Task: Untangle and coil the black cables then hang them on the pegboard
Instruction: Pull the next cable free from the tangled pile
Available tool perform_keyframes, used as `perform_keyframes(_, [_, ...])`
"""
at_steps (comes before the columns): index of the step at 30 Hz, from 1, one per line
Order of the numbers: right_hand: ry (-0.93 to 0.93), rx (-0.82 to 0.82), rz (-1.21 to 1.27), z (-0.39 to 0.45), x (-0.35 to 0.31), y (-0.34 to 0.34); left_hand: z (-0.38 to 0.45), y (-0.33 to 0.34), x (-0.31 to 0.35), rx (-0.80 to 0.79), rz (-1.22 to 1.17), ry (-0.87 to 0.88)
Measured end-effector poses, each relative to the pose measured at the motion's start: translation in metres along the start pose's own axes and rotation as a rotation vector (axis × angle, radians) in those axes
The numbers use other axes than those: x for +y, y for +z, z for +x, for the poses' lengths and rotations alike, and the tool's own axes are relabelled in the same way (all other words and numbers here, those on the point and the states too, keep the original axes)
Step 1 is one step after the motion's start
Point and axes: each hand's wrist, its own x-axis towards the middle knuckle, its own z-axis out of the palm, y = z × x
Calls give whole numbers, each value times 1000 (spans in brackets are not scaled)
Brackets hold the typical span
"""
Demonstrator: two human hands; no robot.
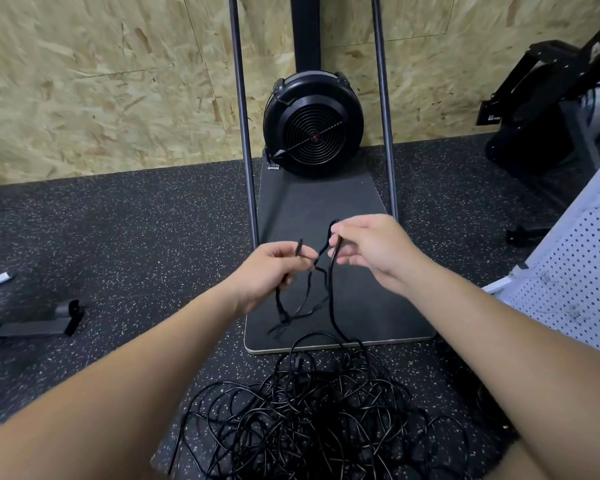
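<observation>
Tangled black cables (pixel 312 420) heap below; left hand (pixel 267 271) fingers and right hand (pixel 371 251) fingers each pinch a raised strand

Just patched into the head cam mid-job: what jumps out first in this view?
Both hands, left hand and right hand, pinch black cable strands at center, held up over the grey base plate. Below lies a big tangled cable pile on the floor; the white pegboard leans at right.
</observation>
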Motion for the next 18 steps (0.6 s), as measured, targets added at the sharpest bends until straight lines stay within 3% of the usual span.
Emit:
perform_keyframes(4, [-22,37,237,0,-11,-1,-8,14,-7,-219,100,-17])
perform_keyframes(7, [-31,44,317,1,-12,-2,-13,25,-9,-282,166,-23])
perform_keyframes(13, [-44,144,372,4,-11,-24,-14,15,-3,-424,60,-37])
perform_keyframes(16, [-21,88,398,2,-9,-35,-14,13,-5,-413,128,-10])
perform_keyframes(18, [30,25,345,1,-3,-36,-12,16,-6,-313,185,24])
